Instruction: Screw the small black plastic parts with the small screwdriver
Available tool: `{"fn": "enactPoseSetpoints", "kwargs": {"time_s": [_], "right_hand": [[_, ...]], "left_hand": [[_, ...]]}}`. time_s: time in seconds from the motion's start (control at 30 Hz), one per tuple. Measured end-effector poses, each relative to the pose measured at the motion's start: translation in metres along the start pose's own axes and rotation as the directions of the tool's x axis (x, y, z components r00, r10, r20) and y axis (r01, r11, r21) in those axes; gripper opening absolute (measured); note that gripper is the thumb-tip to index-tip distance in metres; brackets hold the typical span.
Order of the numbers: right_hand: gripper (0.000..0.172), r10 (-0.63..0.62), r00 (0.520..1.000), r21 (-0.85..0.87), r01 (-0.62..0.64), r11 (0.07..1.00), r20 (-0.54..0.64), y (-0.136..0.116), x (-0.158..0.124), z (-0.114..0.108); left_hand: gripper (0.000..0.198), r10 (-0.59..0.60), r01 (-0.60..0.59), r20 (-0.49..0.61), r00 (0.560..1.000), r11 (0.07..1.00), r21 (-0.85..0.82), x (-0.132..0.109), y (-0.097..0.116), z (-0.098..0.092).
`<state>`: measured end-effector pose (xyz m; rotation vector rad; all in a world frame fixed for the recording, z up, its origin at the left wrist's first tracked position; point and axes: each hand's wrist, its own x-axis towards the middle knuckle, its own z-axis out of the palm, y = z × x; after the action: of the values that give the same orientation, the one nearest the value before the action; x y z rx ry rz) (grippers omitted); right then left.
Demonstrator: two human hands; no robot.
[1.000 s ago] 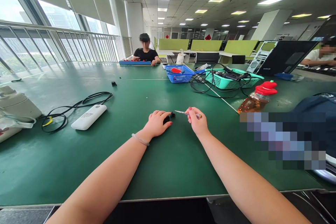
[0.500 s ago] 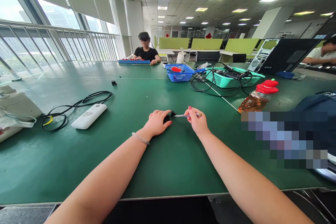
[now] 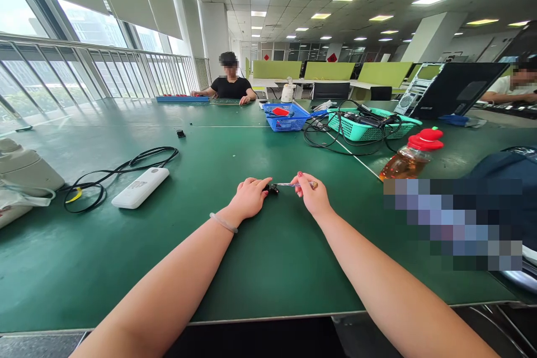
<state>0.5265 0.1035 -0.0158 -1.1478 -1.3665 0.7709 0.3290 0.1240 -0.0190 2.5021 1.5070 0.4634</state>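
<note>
My left hand (image 3: 247, 199) is closed over a small black part (image 3: 273, 189) on the green tabletop (image 3: 268, 268), its fingers hiding much of the piece. The exact kind of part cannot be made out. In my right hand (image 3: 315, 197) is a slim screwdriver (image 3: 285, 184) with a shiny, see-through handle and a brownish end, pinched between thumb and fingers. It lies nearly level, its tip pointing left at the black part. Whether the tip touches it is too small to tell.
Left lie a white power bank (image 3: 141, 188), a black cable (image 3: 121, 168) and a small black piece (image 3: 180, 133). Further back are a blue basket (image 3: 286, 123) and a green basket (image 3: 356, 133) with cables. A red-capped bottle (image 3: 405, 162) leans right. A person (image 3: 230, 86) sits opposite.
My right hand and the screwdriver have shifted slightly left. More of the black part shows beside my left fingers. Across the table, the person's blue tray has slid left.
</note>
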Motion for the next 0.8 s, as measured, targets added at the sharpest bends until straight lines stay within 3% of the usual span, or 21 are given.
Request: {"fn": "enactPoseSetpoints", "kwargs": {"time_s": [0.2, 0.33, 0.57, 0.8], "right_hand": [[0.052, -0.030, 1.000, 0.029, 0.030, 0.999, 0.002, -0.001, -0.001, 0.000], [0.051, -0.043, 0.997, 0.056, 0.047, 0.997, -0.070, -0.001, -0.001, -0.001], [0.054, -0.045, 0.992, 0.061, 0.053, 0.997, -0.119, 0.003, 0.001, -0.002], [0.052, 0.046, 0.929, 0.161, 0.015, 0.987, -0.368, 0.006, 0.004, -0.013]], "left_hand": [[0.045, 0.012, -0.012, 0.004, 1.000, 0.999, -0.046, -0.001, 0.002, -0.004], [0.043, 0.012, -0.014, -0.016, 1.000, 0.997, -0.070, -0.007, 0.009, -0.007], [0.037, 0.003, -0.005, -0.056, 0.998, 0.999, -0.035, -0.015, 0.025, 0.001], [0.026, 0.031, -0.031, -0.033, 0.999, 1.000, 0.000, -0.028, 0.033, -0.003]]}}
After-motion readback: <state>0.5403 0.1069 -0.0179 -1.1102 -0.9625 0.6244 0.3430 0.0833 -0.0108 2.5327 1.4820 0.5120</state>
